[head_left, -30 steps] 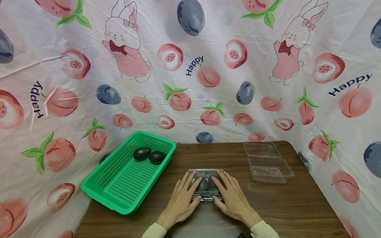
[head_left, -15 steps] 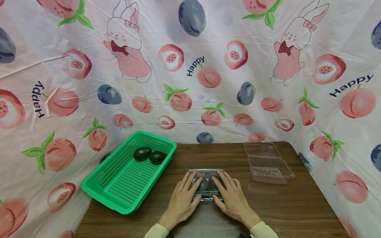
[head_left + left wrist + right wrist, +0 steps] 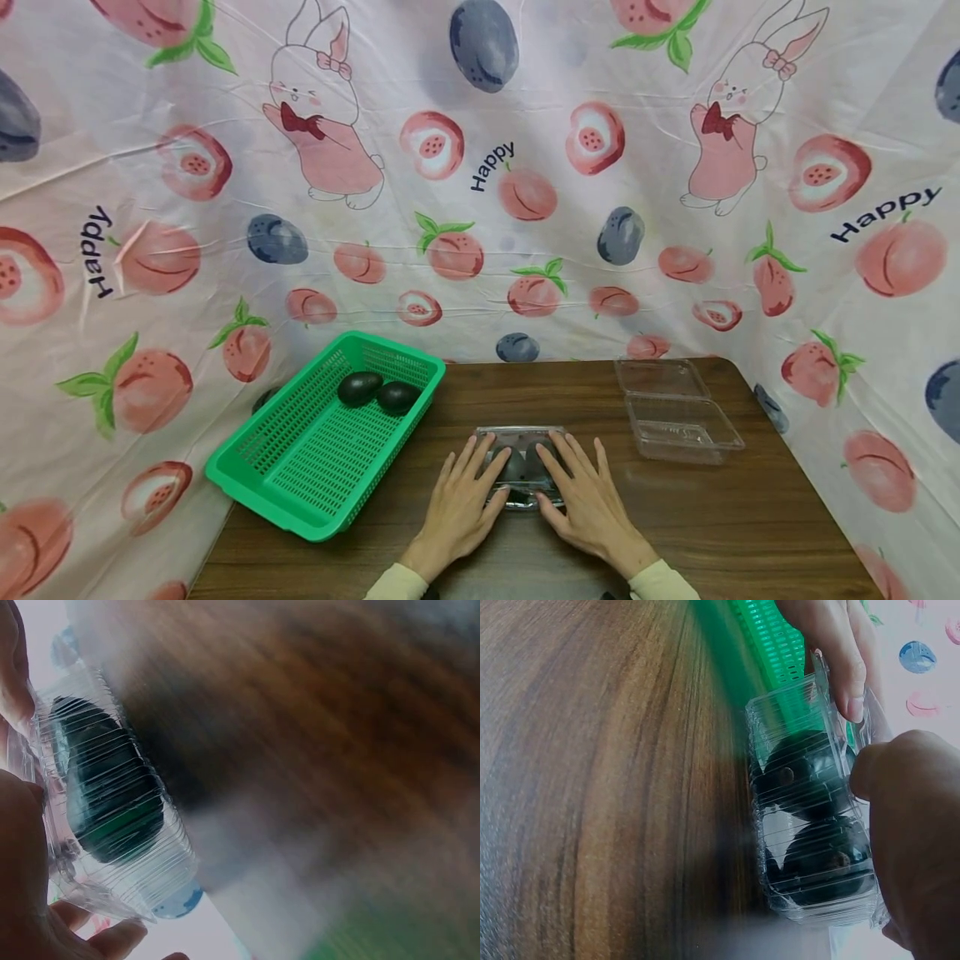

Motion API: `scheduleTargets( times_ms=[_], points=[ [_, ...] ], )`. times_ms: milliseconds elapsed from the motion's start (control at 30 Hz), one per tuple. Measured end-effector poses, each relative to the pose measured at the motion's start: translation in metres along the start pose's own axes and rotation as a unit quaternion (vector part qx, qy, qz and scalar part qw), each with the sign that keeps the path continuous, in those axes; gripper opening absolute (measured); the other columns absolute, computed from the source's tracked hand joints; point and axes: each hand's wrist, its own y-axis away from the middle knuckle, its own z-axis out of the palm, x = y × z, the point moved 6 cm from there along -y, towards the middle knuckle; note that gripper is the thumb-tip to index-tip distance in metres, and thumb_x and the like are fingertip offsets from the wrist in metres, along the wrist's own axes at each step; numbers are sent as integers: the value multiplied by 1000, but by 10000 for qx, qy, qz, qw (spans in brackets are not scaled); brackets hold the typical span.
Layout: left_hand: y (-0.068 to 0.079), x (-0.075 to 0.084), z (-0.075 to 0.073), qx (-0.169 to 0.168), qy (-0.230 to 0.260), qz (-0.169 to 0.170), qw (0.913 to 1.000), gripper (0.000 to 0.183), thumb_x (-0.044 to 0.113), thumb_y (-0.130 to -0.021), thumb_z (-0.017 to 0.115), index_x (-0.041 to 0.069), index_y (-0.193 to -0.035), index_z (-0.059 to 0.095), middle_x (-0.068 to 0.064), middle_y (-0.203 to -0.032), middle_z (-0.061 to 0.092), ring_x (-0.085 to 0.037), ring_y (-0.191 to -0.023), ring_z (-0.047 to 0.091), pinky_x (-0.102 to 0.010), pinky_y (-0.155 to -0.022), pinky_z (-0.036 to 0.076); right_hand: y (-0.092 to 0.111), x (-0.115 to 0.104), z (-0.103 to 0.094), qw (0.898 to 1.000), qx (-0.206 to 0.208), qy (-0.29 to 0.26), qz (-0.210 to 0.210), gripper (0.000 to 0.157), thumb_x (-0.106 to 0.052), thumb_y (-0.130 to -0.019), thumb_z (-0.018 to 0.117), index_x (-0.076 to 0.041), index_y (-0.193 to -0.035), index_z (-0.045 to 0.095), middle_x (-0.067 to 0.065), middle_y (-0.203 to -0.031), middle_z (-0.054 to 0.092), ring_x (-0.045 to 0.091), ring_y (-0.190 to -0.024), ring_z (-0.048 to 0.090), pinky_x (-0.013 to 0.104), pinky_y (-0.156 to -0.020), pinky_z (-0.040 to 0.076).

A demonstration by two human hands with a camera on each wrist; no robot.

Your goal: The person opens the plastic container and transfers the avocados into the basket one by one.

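Head view, transparent clamshell (image 3: 522,485), dark oval fruit (image 3: 514,465) inside, left hand (image 3: 465,502) and right hand (image 3: 587,500) spread wide atop

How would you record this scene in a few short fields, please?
Left hand: fingers spread over the left side of the near box
Right hand: fingers spread over its right side
Near box state: clear plastic, lid down; whether latched is unclear
Near box contents: dark oval fruits
Far box: clear plastic, opened, to the right
Green basket: to the left, holding two similar fruits
Table: brown, wood-grained
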Motion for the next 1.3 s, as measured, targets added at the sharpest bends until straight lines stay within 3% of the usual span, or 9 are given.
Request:
scheduleTargets(
  times_ms=[567,767,1000,1300],
  points=[
    [-7,4,-8,84,-471,274,9985,47,42,-116,63,24,-159,67,-13,-167,63,-43,-153,63,-71,-120,54,-2,4,-1,9986,-375,-338,183,79,-42,-97,84,-12,-166,57,21,-171,56,47,-153,59,84,-119,43],
    [-13,4,-17,-171,-515,247,9982,47,43,-117,59,26,-160,65,-11,-167,64,-41,-152,64,-70,-121,53,-3,4,-3,9978,-462,-368,283,79,-41,-99,82,-13,-167,55,20,-172,55,46,-154,59,83,-120,43],
    [-14,2,-19,-338,-280,224,9988,46,42,-118,57,24,-160,66,-13,-167,63,-43,-151,64,-71,-123,51,-4,2,-2,9966,-469,-537,424,76,-38,-100,80,-14,-168,55,20,-173,54,47,-155,58,85,-121,41],
    [-20,-2,-33,113,266,276,9992,41,35,-117,62,21,-154,70,-15,-155,73,-43,-137,75,-71,-115,57,-5,2,-3,9979,-180,-515,346,95,-31,-88,87,-14,-172,48,18,-174,54,43,-156,58,83,-117,46]
  ],
)
